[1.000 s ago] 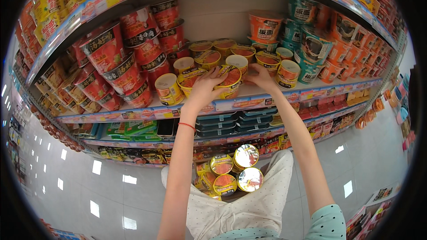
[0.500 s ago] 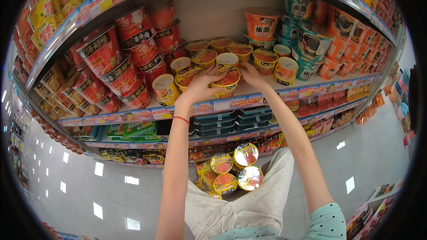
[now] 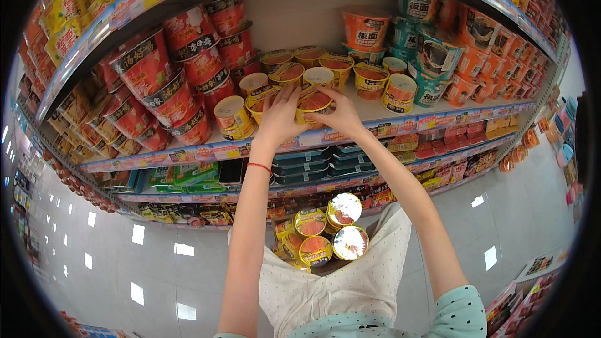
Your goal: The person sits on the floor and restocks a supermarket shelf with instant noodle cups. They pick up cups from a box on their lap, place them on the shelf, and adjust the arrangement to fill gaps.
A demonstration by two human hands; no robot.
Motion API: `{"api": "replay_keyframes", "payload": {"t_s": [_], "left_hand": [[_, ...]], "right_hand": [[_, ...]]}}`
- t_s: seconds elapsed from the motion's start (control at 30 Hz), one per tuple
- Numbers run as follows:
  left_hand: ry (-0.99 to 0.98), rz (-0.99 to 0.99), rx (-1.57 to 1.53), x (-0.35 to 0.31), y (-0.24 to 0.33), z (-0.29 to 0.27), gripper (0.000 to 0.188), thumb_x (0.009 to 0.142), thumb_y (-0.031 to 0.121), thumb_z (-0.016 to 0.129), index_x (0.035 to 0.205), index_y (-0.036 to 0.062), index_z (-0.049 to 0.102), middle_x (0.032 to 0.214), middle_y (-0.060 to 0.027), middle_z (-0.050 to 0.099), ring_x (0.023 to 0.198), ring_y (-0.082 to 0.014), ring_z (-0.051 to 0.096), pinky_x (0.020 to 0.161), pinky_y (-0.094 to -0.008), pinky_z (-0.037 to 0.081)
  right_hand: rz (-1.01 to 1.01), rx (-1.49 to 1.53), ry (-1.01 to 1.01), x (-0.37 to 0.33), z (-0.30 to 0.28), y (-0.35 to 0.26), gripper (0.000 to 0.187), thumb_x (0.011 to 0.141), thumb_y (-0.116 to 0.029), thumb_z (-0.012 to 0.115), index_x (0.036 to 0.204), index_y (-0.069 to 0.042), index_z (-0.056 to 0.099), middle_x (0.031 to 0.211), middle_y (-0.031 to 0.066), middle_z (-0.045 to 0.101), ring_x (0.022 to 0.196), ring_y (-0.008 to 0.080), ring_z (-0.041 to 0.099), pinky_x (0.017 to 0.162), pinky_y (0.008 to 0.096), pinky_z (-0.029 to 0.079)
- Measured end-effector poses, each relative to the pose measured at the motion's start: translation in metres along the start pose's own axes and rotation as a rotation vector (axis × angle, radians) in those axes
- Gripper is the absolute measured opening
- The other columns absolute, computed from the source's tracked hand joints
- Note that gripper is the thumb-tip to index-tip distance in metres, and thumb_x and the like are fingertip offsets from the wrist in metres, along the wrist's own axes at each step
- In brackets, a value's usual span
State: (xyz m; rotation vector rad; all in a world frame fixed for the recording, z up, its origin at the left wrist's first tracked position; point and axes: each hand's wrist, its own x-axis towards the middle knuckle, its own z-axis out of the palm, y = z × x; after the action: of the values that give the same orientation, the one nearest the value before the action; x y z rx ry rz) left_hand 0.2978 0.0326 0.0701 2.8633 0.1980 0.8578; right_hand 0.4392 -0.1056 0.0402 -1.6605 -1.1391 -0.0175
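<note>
A yellow instant noodle cup (image 3: 315,101) with a red picture on its lid stands at the front of the shelf. My left hand (image 3: 282,119) wraps its left side, fingers over the rim and thumb at the front. On its right side my right hand (image 3: 341,112) grips the rim between thumb and bent fingers. Another yellow cup (image 3: 255,101) sits against my left fingers, partly hidden by them. Behind and beside are several matching cups, with smaller pale-lidded containers among them, such as the one (image 3: 233,117) at left and one (image 3: 399,92) at right.
Red noodle buckets (image 3: 141,66) are stacked at left, orange (image 3: 366,28) and teal ones (image 3: 441,56) at right. A shelf edge with price labels (image 3: 219,150) runs below my hands. Near my knees, an open box holds more yellow cups (image 3: 315,250).
My right hand has moved left and closer, onto the front cup's right rim. My left hand stays on that cup, its fingers shifted slightly left.
</note>
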Motion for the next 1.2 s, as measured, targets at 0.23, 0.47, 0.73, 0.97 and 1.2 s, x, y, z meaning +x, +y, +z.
{"api": "replay_keyframes", "payload": {"t_s": [0.23, 0.47, 0.73, 0.97, 1.2], "left_hand": [[-0.012, -0.029, 0.046, -0.005, -0.005, 0.006, 0.086, 0.07, 0.035, 0.077, 0.14, -0.0012, 0.043, 0.147, -0.0195, 0.044, 0.139, -0.028, 0.039, 0.113, -0.0535, 0.027], [-0.039, -0.088, 0.06, -0.003, -0.003, 0.004, 0.091, 0.069, 0.042, 0.078, 0.137, -0.0042, 0.041, 0.146, -0.0227, 0.043, 0.139, -0.0296, 0.039, 0.114, -0.0537, 0.027], [0.054, -0.067, 0.118, -0.004, 0.007, 0.009, 0.093, 0.067, 0.055, 0.078, 0.13, -0.0048, 0.049, 0.144, -0.0218, 0.046, 0.137, -0.0301, 0.041, 0.114, -0.0576, 0.022], [0.147, -0.088, 0.234, -0.004, 0.007, 0.01, 0.086, 0.067, 0.063, 0.074, 0.122, -0.0017, 0.06, 0.145, -0.0193, 0.045, 0.139, -0.0331, 0.038, 0.113, -0.0655, 0.012], [0.164, -0.087, 0.31, -0.014, 0.017, 0.001, 0.088, 0.068, 0.062, 0.074, 0.131, 0.003, 0.055, 0.148, -0.0214, 0.039, 0.141, -0.0348, 0.032, 0.11, -0.0695, 0.01]], "right_hand": [[-0.045, -0.19, 0.032, -0.001, -0.007, -0.008, 0.08, 0.063, -0.041, 0.089, 0.126, -0.001, 0.06, 0.121, 0.0197, 0.059, 0.107, 0.0262, 0.061, 0.085, 0.0332, 0.052], [0.042, 0.044, 0.049, 0.004, -0.011, -0.012, 0.071, 0.072, -0.05, 0.08, 0.121, -0.002, 0.063, 0.122, 0.0218, 0.06, 0.113, 0.033, 0.059, 0.098, 0.038, 0.046], [-0.161, -0.248, 0.057, 0.023, -0.019, 0.031, 0.048, 0.101, -0.04, 0.045, 0.126, -0.002, 0.061, 0.143, 0.0213, 0.045, 0.129, 0.0366, 0.045, 0.107, 0.0394, 0.036], [-0.079, -0.206, 0.017, 0.017, -0.015, 0.018, 0.048, 0.101, -0.041, 0.043, 0.133, -0.007, 0.059, 0.148, 0.0227, 0.039, 0.137, 0.0374, 0.038, 0.111, 0.0411, 0.033], [-0.11, -0.295, 0.046, 0.02, -0.017, 0.024, 0.046, 0.101, -0.037, 0.045, 0.134, -0.008, 0.057, 0.147, 0.0215, 0.041, 0.134, 0.0377, 0.041, 0.107, 0.041, 0.037]]}}
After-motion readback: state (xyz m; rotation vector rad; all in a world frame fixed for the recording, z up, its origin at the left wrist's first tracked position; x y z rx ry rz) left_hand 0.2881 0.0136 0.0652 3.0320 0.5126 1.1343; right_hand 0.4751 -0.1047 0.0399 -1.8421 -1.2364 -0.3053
